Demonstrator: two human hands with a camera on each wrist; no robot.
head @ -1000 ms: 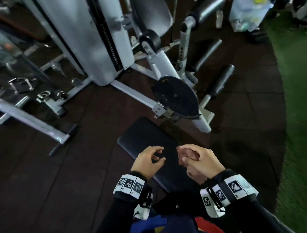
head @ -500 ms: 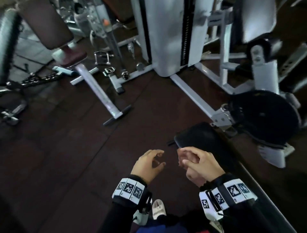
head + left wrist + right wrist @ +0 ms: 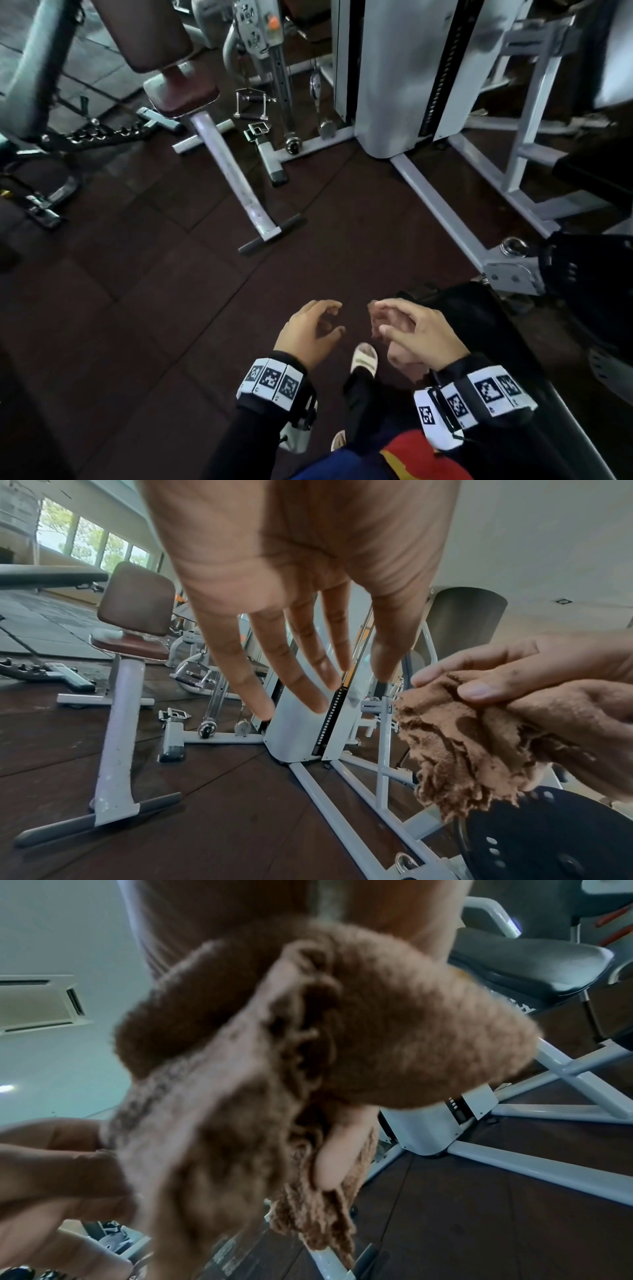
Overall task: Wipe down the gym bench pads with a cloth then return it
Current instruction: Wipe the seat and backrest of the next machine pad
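A bunched brown cloth (image 3: 466, 739) (image 3: 308, 1047) is gripped in my right hand (image 3: 394, 325), with the thumb and fingers (image 3: 479, 691) curled over it. In the head view the cloth is mostly hidden inside that fist. My left hand (image 3: 329, 320) hovers just to the left of it, fingers (image 3: 308, 669) spread and relaxed, holding nothing. The black bench pad (image 3: 479, 318) lies below and to the right of my right hand. Both hands are in the air above the dark floor.
A white weight-stack machine (image 3: 404, 68) stands ahead, its frame rails (image 3: 442, 212) running toward me. A brown-padded seat bench (image 3: 178, 85) on a grey post is at the far left. A black round plate (image 3: 589, 270) sits at the right. My white shoe (image 3: 364, 358) is below the hands.
The head view has swung left: the black bench pad went from under my hands to the right. Both hands keep the same pose, and the right still holds the cloth.
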